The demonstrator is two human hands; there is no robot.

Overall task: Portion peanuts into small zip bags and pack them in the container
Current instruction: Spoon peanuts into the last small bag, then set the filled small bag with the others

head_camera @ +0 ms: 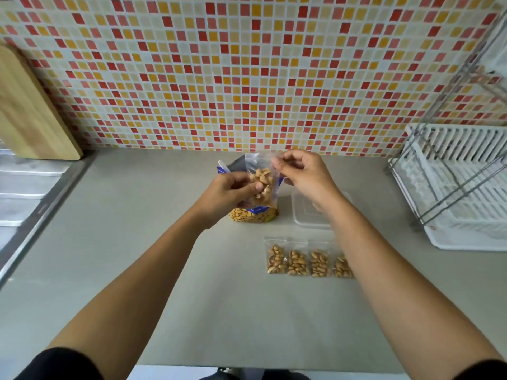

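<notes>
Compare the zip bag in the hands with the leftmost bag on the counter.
The held zip bag hangs upright, the left hand gripping its filled part and the right hand pinching its top; the leftmost row bag lies flat on the counter, untouched. The held zip bag is alone; the leftmost row bag sits beside three others. Both are small, clear and hold peanuts.

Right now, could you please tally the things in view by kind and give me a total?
Filled zip bags lying in a row: 4
Held zip bag: 1
Big peanut bag: 1
Clear container: 1
Cutting board: 1
Dish rack: 1
Total: 9
</notes>
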